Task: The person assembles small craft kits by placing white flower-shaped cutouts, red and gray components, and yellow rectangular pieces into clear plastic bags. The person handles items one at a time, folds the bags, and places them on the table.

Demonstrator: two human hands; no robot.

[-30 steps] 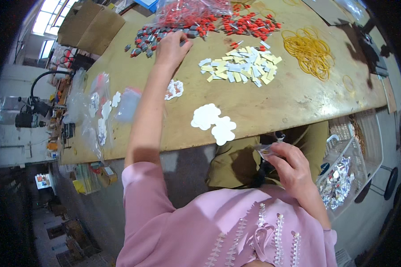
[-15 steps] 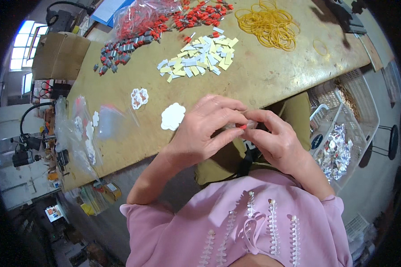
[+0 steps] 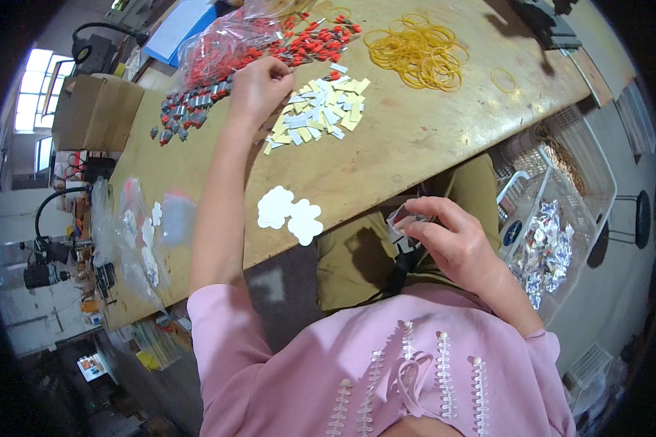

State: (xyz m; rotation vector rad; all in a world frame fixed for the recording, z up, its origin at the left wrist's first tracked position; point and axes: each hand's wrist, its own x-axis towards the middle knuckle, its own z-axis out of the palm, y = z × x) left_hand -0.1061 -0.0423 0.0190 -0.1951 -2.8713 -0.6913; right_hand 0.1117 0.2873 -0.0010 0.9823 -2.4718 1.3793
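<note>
My left hand [image 3: 259,93] is stretched out to the far side of the table, fingers curled, between the heap of small red-tipped parts [image 3: 319,42] and the pile of white and pale yellow slips [image 3: 321,108]. Its fingertips are pressed together; anything between them is too small to make out. Over my lap, my right hand [image 3: 453,237] pinches a small clear plastic bag [image 3: 401,217] with a bit of red in it. White scalloped cards [image 3: 305,223] lie at the table's near edge, between my two arms.
Grey motor-like parts [image 3: 186,113] lie beside a large clear bag [image 3: 229,47] of red parts. Yellow rubber bands [image 3: 419,54] are heaped at the far right. Flat plastic bags [image 3: 178,218] lie at the left. White baskets [image 3: 554,171] at my right contain filled packets [image 3: 543,251].
My left hand has left my right hand and reached far across to the piles. My right hand stays over my lap with the bag. A second white card now shows at the near edge.
</note>
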